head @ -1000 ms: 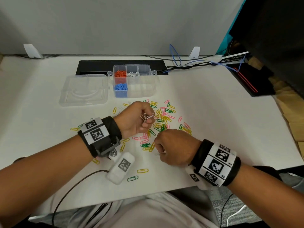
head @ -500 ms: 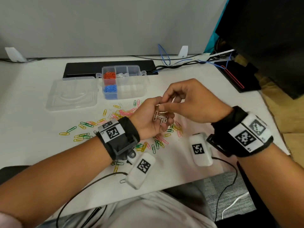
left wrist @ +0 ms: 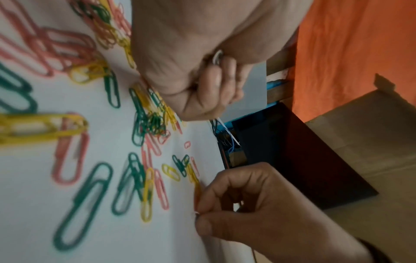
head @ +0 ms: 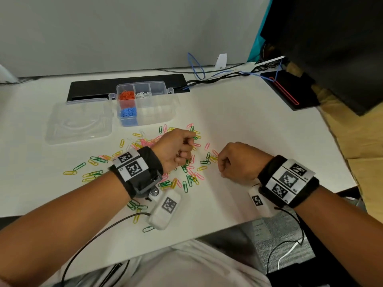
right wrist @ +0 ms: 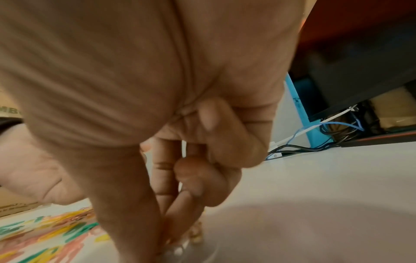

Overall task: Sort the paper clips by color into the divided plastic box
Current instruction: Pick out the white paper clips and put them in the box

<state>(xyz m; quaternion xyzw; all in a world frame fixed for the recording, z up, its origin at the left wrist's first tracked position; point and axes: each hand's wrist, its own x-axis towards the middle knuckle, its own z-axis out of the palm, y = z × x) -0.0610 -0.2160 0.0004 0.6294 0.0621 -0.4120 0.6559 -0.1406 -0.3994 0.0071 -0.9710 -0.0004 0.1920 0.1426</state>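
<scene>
White clips [left wrist: 217, 57] mostly hidden inside curled left hand [head: 176, 150].

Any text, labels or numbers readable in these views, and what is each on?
"MB": cut-off letters on the cardboard, at the left edge of the right wrist view.
Too small to read: the tiny print beside the square codes on the wristband tags.
No text shows on the box.

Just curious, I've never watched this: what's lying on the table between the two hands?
Loose clips in green, yellow and pink lie scattered between the left hand and right hand, as the head view shows.
</scene>
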